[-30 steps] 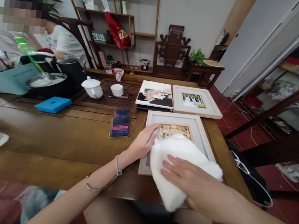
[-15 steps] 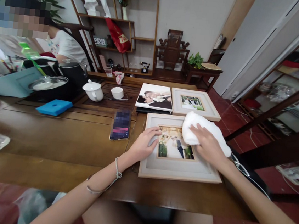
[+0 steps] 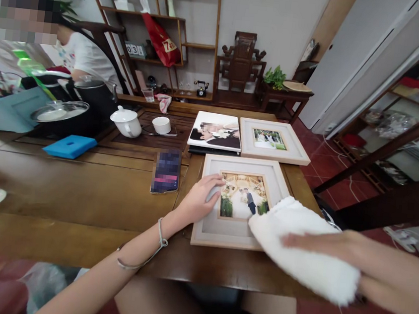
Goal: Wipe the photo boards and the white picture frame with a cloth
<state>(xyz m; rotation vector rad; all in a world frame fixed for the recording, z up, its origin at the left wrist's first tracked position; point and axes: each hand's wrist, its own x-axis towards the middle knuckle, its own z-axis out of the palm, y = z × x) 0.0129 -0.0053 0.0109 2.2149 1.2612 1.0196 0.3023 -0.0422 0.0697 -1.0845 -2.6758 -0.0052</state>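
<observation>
A light wooden picture frame (image 3: 223,241) with a wedding photo (image 3: 244,198) lies flat on the table before me. My left hand (image 3: 202,198) rests on the frame's left side, fingers stretched out and their tips at the photo's edge. A silvery bracelet (image 3: 161,232) circles that wrist. My right hand (image 3: 329,249), blurred by motion, grips a white towel (image 3: 285,222). The towel covers the frame's lower right corner and hangs over the table's right side; the right fingers are partly hidden in it.
Behind the frame lie a second framed photo (image 3: 297,154) and a photo panel (image 3: 216,130). A phone (image 3: 166,172), a blue block (image 3: 70,146), a white lidded cup (image 3: 127,122) and a small bowl (image 3: 161,125) stand to the left. Another person (image 3: 92,62) sits at far left.
My right hand has drawn the towel from the frame's upper right down and to the right, uncovering more of the frame's upper right. My left hand keeps its place on the frame.
</observation>
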